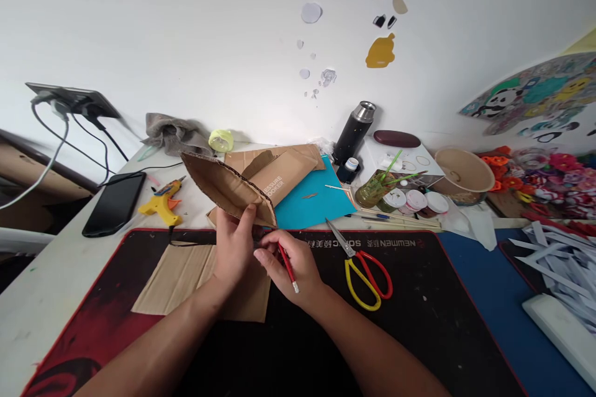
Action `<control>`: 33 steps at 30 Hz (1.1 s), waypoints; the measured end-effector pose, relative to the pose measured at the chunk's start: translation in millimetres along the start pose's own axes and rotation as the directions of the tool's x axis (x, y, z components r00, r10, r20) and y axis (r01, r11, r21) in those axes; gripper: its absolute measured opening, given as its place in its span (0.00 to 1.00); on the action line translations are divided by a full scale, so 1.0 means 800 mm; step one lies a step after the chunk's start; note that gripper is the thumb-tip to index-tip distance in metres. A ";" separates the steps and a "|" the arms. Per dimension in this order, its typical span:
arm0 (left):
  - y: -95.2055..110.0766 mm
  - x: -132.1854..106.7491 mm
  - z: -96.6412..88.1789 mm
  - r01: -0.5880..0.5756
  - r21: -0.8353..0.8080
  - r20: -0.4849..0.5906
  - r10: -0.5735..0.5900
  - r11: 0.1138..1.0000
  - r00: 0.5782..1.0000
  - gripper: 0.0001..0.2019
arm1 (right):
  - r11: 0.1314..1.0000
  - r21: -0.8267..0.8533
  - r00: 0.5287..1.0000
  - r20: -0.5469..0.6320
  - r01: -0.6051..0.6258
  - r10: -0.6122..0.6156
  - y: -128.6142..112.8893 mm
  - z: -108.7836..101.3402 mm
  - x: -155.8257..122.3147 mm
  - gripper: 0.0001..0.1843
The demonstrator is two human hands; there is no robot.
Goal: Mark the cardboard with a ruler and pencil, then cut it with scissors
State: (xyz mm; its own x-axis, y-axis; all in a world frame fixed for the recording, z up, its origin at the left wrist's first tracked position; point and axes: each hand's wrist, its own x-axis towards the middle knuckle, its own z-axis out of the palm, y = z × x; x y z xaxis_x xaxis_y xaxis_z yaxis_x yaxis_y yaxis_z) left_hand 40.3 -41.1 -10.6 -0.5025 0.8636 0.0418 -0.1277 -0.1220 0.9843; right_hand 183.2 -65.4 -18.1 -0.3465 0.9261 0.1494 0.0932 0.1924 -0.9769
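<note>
My left hand (236,242) grips a folded cardboard piece (223,183) shaped like a pointed, open pocket, its thumb pressing on the inner face. Close beside it, near the cardboard's right lower corner, my right hand (293,263) is closed around a red pencil (287,267) with its eraser end toward me. The pencil's tip is hidden behind the fingers. Beneath my left hand a flat cardboard sheet (172,282) lies on the black desk mat (400,347). Scissors (361,270) with one yellow and one red handle rest to the right of my right hand.
A yellow glue gun (162,203) and a black phone (114,203) lie at left. Behind my hands are more cardboard (293,173) and a blue sheet (307,201). A black thermos (354,130), a glass jar (370,191) and paint pots (416,200) stand at back right.
</note>
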 end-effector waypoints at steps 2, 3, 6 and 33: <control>0.002 -0.006 0.004 -0.027 0.023 0.006 0.027 0.999 1.000 0.09 | 1.000 0.014 1.000 0.010 -0.004 0.004 0.002 0.002 -0.001 0.11; 0.003 -0.008 0.006 -0.037 0.037 0.012 0.036 0.999 0.999 0.09 | 1.000 0.022 1.000 0.017 -0.008 0.007 0.003 0.003 -0.001 0.11; 0.005 -0.011 0.009 -0.057 0.085 0.023 0.055 0.995 0.998 0.08 | 0.999 0.035 1.000 0.022 -0.015 0.014 0.006 0.004 -0.002 0.11; 0.001 0.031 -0.018 -0.025 -0.039 -0.005 0.025 0.999 1.000 0.16 | 0.998 0.044 0.971 -0.232 -0.047 0.056 -0.003 -0.045 0.014 0.18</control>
State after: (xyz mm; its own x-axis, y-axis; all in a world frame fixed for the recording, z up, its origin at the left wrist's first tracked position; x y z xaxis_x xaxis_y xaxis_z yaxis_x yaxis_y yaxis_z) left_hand 15.6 -27.2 -11.1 -0.5098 0.8578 0.0656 -0.1484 -0.1628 0.9754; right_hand 212.6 -43.6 -8.8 -0.1152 0.9853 0.1262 0.0682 0.1346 -0.9886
